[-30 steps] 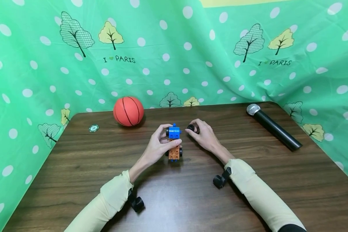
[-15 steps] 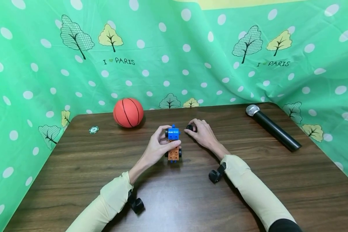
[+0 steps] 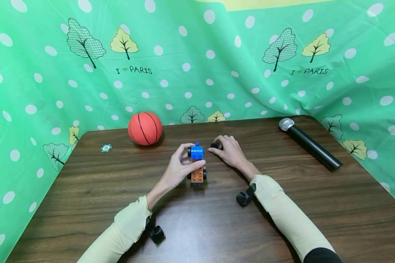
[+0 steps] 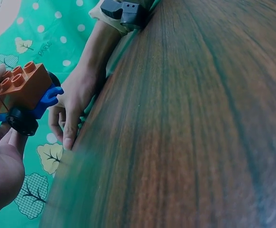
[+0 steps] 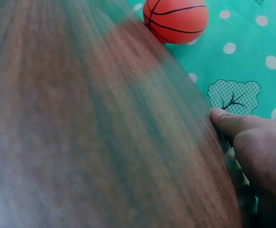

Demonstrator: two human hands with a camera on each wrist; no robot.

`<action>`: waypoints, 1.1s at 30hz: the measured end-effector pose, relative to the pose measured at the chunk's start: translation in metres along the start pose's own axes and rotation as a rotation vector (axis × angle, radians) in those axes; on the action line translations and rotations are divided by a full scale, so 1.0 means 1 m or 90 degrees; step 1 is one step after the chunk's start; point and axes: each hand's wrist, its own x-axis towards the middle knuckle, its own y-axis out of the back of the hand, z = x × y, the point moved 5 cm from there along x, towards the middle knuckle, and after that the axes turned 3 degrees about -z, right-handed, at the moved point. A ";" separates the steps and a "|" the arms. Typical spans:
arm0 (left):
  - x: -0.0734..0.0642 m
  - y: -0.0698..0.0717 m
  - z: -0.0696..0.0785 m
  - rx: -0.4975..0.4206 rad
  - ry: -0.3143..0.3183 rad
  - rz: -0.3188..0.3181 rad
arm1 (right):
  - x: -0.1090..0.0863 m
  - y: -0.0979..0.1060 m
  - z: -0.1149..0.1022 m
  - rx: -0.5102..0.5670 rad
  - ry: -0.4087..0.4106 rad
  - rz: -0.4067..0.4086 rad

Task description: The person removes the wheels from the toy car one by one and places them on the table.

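Observation:
My left hand (image 3: 181,162) grips a toy car (image 3: 197,175) of building blocks, orange at the near end and blue at the far end. Its thumb lies across the top of the blocks. Black wheels show on the car's left side and at the near right corner; at the far right corner a small blue peg sticks out. Just right of that peg, my right hand (image 3: 230,151) pinches a small black toy wheel (image 3: 214,145) between thumb and fingers, low over the table. In the right wrist view the wheel is hidden behind the hand.
A red toy basketball (image 3: 145,128) sits behind the left hand, with a poker chip (image 3: 106,148) farther left. A black microphone (image 3: 311,144) lies at the right of the wooden table (image 3: 197,226). Green patterned cloth (image 3: 184,54) hangs behind the table's far edge.
My right hand has shifted slightly left with the wheel, whose face has turned in its fingers. The left hand and the toy car have stayed almost still.

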 end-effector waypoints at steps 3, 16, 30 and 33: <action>0.000 0.000 0.000 0.001 -0.002 0.003 | 0.000 0.000 0.000 0.000 0.001 0.000; -0.001 0.002 0.001 0.008 0.002 0.006 | 0.000 0.000 0.000 -0.002 -0.006 -0.011; -0.002 0.006 0.000 0.027 -0.005 0.038 | -0.004 0.004 -0.003 0.067 -0.040 0.005; -0.001 0.007 0.002 0.031 -0.013 0.043 | -0.008 0.006 -0.009 0.085 -0.030 0.025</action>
